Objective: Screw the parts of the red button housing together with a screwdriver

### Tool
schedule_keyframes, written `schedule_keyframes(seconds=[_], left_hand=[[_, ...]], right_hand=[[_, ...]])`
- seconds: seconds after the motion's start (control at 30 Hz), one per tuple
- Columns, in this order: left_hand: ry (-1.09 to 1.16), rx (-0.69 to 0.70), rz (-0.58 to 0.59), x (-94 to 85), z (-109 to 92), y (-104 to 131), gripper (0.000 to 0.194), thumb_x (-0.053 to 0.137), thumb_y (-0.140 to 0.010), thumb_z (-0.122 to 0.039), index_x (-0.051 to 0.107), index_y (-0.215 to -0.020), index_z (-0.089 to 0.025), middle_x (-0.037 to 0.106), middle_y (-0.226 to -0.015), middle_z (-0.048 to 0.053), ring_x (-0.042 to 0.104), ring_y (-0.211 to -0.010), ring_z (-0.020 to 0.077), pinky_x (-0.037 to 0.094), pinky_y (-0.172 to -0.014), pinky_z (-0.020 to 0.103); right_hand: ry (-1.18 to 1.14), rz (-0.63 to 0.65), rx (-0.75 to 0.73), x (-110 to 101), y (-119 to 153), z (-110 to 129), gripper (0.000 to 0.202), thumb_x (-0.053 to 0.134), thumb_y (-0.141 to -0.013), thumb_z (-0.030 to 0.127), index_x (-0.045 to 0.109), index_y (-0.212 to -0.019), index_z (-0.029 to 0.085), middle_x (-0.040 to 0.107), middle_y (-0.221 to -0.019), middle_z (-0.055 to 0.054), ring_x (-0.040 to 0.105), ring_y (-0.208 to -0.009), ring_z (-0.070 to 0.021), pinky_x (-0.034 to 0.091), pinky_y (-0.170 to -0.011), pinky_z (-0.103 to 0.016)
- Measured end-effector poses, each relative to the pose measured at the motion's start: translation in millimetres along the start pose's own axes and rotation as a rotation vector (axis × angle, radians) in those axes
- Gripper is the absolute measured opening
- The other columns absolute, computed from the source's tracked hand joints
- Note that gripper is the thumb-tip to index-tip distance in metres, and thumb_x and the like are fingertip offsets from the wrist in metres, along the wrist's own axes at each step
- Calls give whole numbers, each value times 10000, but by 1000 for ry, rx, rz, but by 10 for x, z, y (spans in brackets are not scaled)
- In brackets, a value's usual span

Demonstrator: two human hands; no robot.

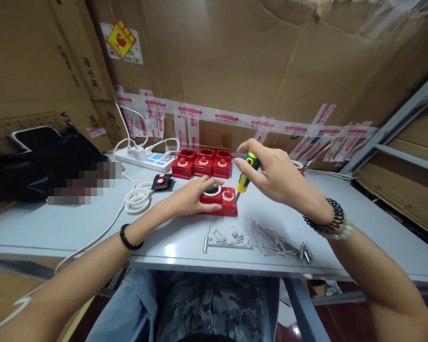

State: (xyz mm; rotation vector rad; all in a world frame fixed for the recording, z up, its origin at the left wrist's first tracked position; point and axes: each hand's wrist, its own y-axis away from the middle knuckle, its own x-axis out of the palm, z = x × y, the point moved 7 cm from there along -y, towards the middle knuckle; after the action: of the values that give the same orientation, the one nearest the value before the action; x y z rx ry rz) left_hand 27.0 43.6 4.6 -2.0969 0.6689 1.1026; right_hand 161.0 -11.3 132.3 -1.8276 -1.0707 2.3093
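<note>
My left hand [199,195] holds a red box [219,209] flat on the table, fingers and thumb around its left part. The box has a white ring [213,191] and a red domed button [228,194] on top. In my right hand [267,168] is a screwdriver [248,172] with a green and yellow handle, its shaft pointing down at the box's right end. Whether the tip sits in a screw is too small to tell. Several similar red units [203,165] stand together behind the box. Loose screws [219,237] lie in front of it.
A white power strip [146,159] with plugs lies at the back left, and a coiled white cable [137,200] is nearby. Small black parts [162,182] rest left of the box. Metal tools [278,240] lie front right. A black bag [39,166] is far left; cardboard [217,71] stands behind.
</note>
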Motion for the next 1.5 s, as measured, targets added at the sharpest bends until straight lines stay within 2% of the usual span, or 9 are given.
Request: schedule_keyframes(seconds=[0.13, 0.27, 0.4, 0.53, 0.77, 1.0, 1.2, 1.37, 1.5], left_hand=[[-3, 3, -1, -4, -8, 6, 571, 622, -817, -513, 444, -1309, -286, 539, -1145, 72, 573, -1003, 247, 461, -884, 393], [-3, 1, -2, 0, -9, 13, 570, 618, -820, -521, 441, -1310, -291, 539, -1149, 70, 571, -1009, 245, 457, -897, 395], [-10, -4, 0, -3, -17, 20, 561, 617, -821, -517, 439, -1307, -302, 539, -1138, 64, 573, -997, 241, 462, -886, 391], [-19, 11, -8, -13, -37, 19, 557, 615, -826, -508, 443, -1307, -286, 545, -1110, 67, 574, -970, 236, 471, -863, 385], [-23, 25, -22, 13, -4, 5, 587, 619, -817, -525, 429, -1324, -297, 538, -1135, 73, 569, -999, 251, 472, -872, 403], [-14, 0, -1, -5, -25, 12, 553, 620, -818, -514, 450, -1296, -294, 542, -1129, 70, 576, -980, 244, 472, -867, 398], [-12, -1, -7, 9, -7, 3, 588, 617, -809, -538, 442, -1315, -295, 549, -1120, 72, 578, -976, 249, 466, -873, 407], [5, 2, -13, -6, -23, 6, 585, 627, -806, -512, 441, -1314, -290, 552, -1160, 78, 581, -999, 257, 469, -877, 405], [1, -9, 9, -30, -54, 20, 588, 611, -820, -515, 427, -1329, -287, 548, -1184, 83, 574, -1027, 261, 459, -897, 403]], right_hand=[[-284, 357, -205, -4, 31, 16, 366, 414, -945, 347, 414, -1285, 213, 614, -1138, -77, 588, -870, -170, 449, -747, -313], [-367, 487, -214, -24, -9, -73, 302, 476, -924, 356, 485, -1191, 216, 649, -994, -47, 597, -779, -148, 474, -667, -288], [-401, 386, -112, 14, -67, -160, 198, 526, -903, 376, 505, -1000, 205, 667, -800, -14, 603, -613, -126, 455, -560, -267], [-252, 273, -92, 13, -29, -110, 208, 564, -880, 403, 494, -917, 211, 644, -695, 7, 568, -560, -133, 398, -538, -271], [-84, 161, -97, -53, -6, 74, 292, 630, -821, 436, 447, -803, 210, 474, -549, 65, 346, -475, -87, 260, -501, -253], [-32, -77, 12, -76, -88, 26, 394, 624, -747, 369, 302, -589, 206, 340, -513, 69, 239, -509, -75, 196, -505, -255], [201, -267, 148, -68, -49, 54, 320, 586, -723, 435, 432, -559, 207, 395, -478, 33, 247, -484, -100, 180, -506, -278], [183, -287, 132, 3, -48, 108, 290, 548, -770, 455, 498, -618, 213, 430, -478, 21, 292, -468, -109, 189, -496, -275], [10, -242, 132, 26, -61, 21, 326, 552, -795, 456, 424, -619, 214, 419, -496, 41, 301, -474, -98, 221, -492, -268]])
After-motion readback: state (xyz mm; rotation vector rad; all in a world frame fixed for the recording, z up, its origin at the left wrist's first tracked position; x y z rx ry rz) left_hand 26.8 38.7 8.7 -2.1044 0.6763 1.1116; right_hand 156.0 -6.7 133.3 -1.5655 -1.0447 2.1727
